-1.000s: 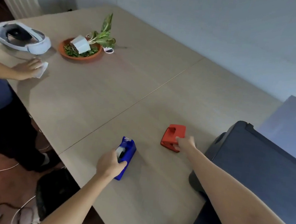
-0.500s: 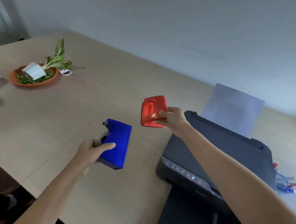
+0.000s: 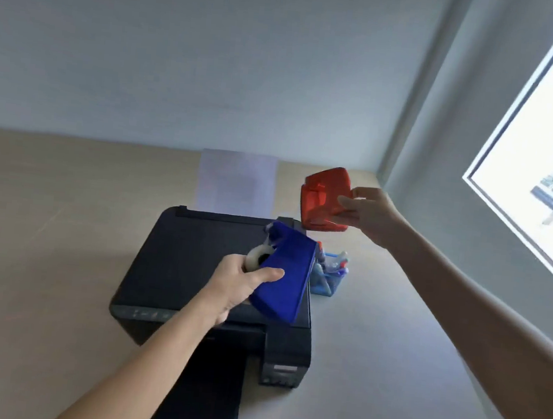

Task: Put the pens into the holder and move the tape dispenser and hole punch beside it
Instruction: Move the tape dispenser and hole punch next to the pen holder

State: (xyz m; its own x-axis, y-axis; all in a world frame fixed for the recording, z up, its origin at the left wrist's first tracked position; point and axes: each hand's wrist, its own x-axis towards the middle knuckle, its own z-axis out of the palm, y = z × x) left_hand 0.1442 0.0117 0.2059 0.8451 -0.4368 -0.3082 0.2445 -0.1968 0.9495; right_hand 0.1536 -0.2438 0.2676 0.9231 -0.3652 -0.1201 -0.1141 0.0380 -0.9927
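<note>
My left hand (image 3: 241, 282) grips a blue tape dispenser (image 3: 287, 278) with a roll of clear tape, held in the air above the black printer. My right hand (image 3: 371, 215) holds a red hole punch (image 3: 323, 197) in the air, up and to the right of the dispenser. Below them, on the table just right of the printer, stands a blue mesh pen holder (image 3: 329, 278) with several pens in it. The dispenser hides the holder's left side.
A black printer (image 3: 188, 268) with a paper sheet (image 3: 237, 182) upright in its rear feed sits on the wooden table (image 3: 46, 238). The wall runs behind the table, and a bright window (image 3: 550, 161) is at the right.
Both hands have carried the tape dispenser and hole punch from the left part of the table rightward, over the printer and toward the pen holder. The view has turned right with them.
</note>
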